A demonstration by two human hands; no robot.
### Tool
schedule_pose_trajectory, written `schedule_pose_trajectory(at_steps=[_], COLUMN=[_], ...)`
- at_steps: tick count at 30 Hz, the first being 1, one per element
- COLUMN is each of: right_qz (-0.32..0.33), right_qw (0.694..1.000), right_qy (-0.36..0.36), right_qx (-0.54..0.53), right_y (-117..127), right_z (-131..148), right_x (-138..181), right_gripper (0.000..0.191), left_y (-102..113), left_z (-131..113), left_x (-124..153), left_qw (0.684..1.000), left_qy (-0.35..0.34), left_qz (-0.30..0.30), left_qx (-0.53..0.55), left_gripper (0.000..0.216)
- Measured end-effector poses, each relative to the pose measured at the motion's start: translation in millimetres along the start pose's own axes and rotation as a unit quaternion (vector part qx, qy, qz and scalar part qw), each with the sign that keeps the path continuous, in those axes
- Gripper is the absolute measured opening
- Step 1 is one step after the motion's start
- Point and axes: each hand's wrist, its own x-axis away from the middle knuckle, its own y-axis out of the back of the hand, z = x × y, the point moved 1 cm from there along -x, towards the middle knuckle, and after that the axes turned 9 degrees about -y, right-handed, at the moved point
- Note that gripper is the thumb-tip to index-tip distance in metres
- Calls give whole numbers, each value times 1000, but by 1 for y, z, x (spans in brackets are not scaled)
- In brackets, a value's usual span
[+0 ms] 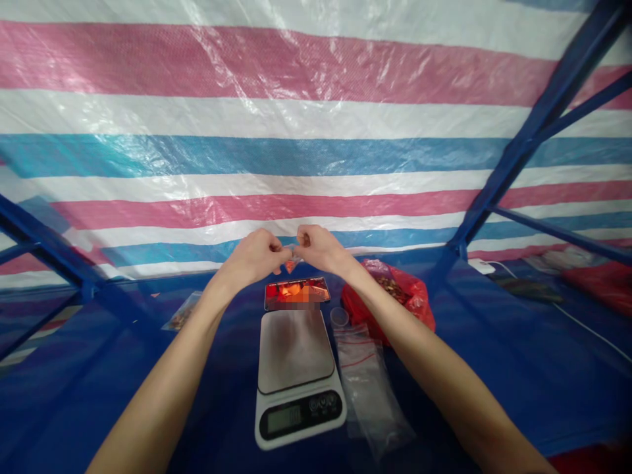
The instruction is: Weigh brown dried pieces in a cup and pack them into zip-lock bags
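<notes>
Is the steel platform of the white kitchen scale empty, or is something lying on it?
Empty. The white kitchen scale shows a bare steel platform; both hands hold a small packet above and beyond it.

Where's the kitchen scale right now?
In the head view the kitchen scale sits low at centre on the blue table, between the two forearms, with a phone just behind it and clear zip bags along its right side.

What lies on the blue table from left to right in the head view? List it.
Small packet → scale → clear zip bags → red bag → white charger.
</notes>
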Motion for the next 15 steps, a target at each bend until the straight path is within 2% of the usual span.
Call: schedule_pose_trajectory(at_steps=[3,5,7,9,10,11,15], right_qz=[31,73,138,169,157,130,9], right_qw=[997,985,945,877,852,843,856], right_qy=[-7,-39,-116,-199,-223,-232,-219], right_qx=[-77,-150,-273,-403,-447,-469,-468], right_y=[-2,-2,-4,-5,-6,-5,10], right_z=[-2,-6,-13,-21,-24,-27,-35], right_x=[10,21,35,51,59,69,110], right_gripper=[21,38,53,53,48,42,24], left_y=[4,7,7,3,-1,-6,-29], left_z=[-4,-6,-11,-19,-25,-31,-54], left_x=[2,4,6,9,10,12,23], left_qw=[997,990,979,966,960,953,932], left_qy=[-20,-17,-14,-23,-29,-34,-40], left_qz=[-18,-25,-17,6,20,35,87], left_qx=[68,139,202,257,279,298,350], left_gripper=[24,26,28,28,29,30,39])
